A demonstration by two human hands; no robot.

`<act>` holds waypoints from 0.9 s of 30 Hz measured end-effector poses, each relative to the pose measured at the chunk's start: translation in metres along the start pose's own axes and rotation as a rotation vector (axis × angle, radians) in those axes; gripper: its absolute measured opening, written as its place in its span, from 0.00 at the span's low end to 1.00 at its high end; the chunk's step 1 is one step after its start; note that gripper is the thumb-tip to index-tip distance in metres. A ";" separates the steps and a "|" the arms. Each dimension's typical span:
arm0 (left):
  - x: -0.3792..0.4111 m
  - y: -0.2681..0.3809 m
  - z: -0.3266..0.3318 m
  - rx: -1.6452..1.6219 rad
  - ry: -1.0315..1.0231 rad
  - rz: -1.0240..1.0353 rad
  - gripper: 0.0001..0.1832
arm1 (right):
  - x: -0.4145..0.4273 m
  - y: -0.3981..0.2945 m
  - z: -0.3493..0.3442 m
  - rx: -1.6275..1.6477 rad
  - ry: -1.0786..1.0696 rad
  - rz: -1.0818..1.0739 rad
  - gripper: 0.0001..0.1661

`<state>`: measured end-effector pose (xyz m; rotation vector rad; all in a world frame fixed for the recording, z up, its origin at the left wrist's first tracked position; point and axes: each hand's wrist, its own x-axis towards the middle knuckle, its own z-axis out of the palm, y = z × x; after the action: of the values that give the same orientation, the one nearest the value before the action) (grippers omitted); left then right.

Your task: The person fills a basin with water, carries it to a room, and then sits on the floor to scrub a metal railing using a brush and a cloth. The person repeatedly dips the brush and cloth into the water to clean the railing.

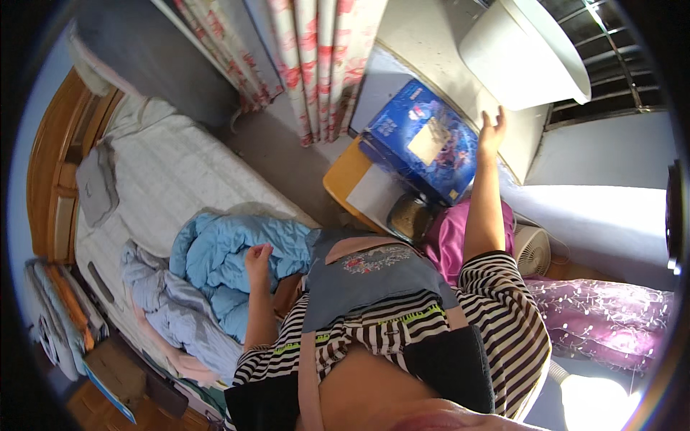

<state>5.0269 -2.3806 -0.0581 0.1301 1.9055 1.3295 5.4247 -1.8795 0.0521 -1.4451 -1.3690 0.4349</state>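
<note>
My right hand (492, 129) reaches out at the upper right with its fingers apart, holding nothing. Just beyond it stands a white plastic tub (525, 64) on the pale window sill; whether the fingertips touch it I cannot tell. Beside my right forearm lies a blue printed box (426, 137) on a small yellow-edged table (345, 167). Over the bed hangs my left hand (260, 254) with its fingers curled and nothing seen in them. Behind it on the bed lies a crumpled light-blue quilt (215, 253).
A pale-covered bed (178, 156) with a wooden headboard fills the left. Floral curtains (318, 64) hang at the top. A glass container (409, 215), pink satin cloth (444, 231) and a white fan (531, 249) are near my right arm. A barred window is at the upper right.
</note>
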 end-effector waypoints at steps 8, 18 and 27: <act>-0.017 0.015 -0.010 -0.296 -0.022 0.063 0.11 | -0.100 -0.043 0.068 -0.220 -0.316 -0.152 0.35; -0.070 -0.039 -0.123 -0.398 0.135 0.056 0.15 | -0.125 -0.093 0.088 -0.351 -0.377 -0.245 0.40; -0.033 -0.023 -0.104 -0.604 0.104 -0.015 0.16 | -0.083 -0.180 0.179 -0.086 -0.463 -0.348 0.57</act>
<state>4.9895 -2.4851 -0.0454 -0.2612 1.5008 1.8664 5.1646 -1.9134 0.1034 -1.1784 -1.9914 0.5052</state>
